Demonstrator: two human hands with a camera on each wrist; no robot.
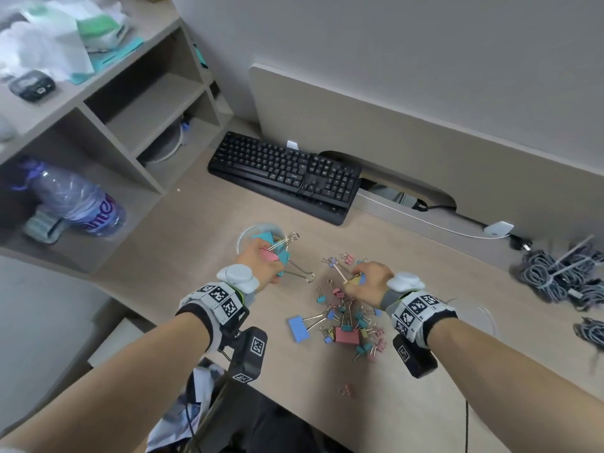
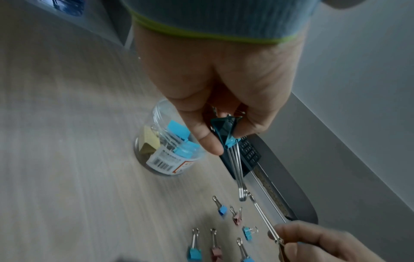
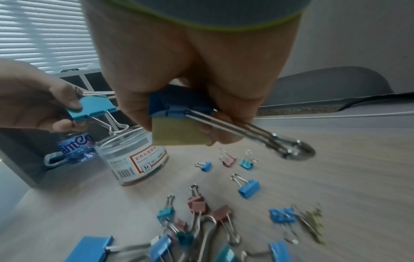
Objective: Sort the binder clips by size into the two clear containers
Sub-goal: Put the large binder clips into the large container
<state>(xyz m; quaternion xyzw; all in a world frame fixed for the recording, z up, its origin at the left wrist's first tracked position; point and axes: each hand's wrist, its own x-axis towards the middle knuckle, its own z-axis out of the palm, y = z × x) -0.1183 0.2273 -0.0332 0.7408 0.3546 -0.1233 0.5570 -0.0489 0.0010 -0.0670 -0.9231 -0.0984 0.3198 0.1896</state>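
Observation:
My left hand (image 1: pixel 271 256) grips a large teal binder clip (image 2: pixel 224 131) and a pink one (image 1: pixel 269 255) just beside the rim of a clear labelled jar (image 1: pixel 251 233). The jar (image 2: pixel 161 159) holds large blue and yellow clips. My right hand (image 1: pixel 359 279) grips a large blue clip (image 3: pixel 177 104) stacked on a yellow clip (image 3: pixel 179 134), with their wire handles sticking out. It hovers over a loose pile of mixed clips (image 1: pixel 346 322). The pile includes a large blue clip (image 1: pixel 298 327) and a large pink clip (image 1: pixel 347 335). A faint second clear container (image 1: pixel 483 317) sits right of my right wrist.
A black keyboard (image 1: pixel 287 174) lies behind the jar. A shelf unit on the left holds a water bottle (image 1: pixel 81 197). Grey cable bundles (image 1: pixel 562 276) lie at the far right. One small pink clip (image 1: pixel 346 389) sits near the desk's front edge.

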